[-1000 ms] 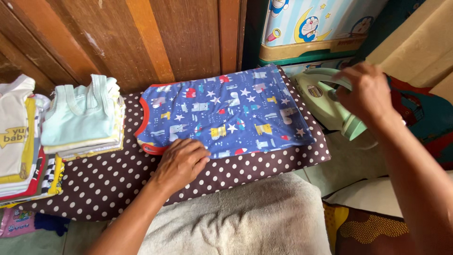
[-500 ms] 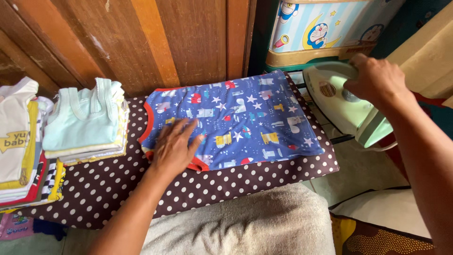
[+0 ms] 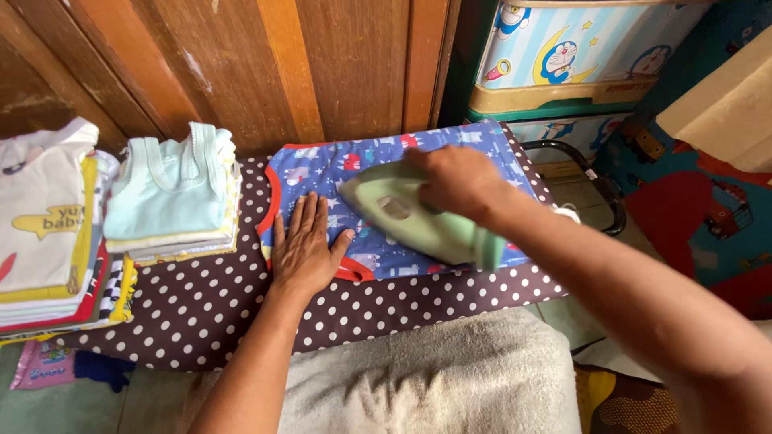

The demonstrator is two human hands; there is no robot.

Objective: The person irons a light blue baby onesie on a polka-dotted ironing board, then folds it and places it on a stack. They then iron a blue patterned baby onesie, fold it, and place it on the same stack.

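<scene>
- Right hand [image 3: 454, 181] clamped on the iron [image 3: 414, 215], sitting mid-shirt.
- Left hand [image 3: 305, 245] flat, fingers spread, pinning the blue shirt [image 3: 322, 173] at its red-trimmed left edge.
- Folded stack [image 3: 173, 197] near that edge; dotted pad [image 3: 209, 309] bare in front.

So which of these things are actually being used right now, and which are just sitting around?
In use:
- pale green iron, gripped by the right hand
- blue printed baby garment, pressed flat by the left hand
- brown polka-dot ironing pad under it

Lying about:
- folded pale vests stack
- second clothes stack at far left
- cartoon-printed box
- empty black iron stand
</scene>
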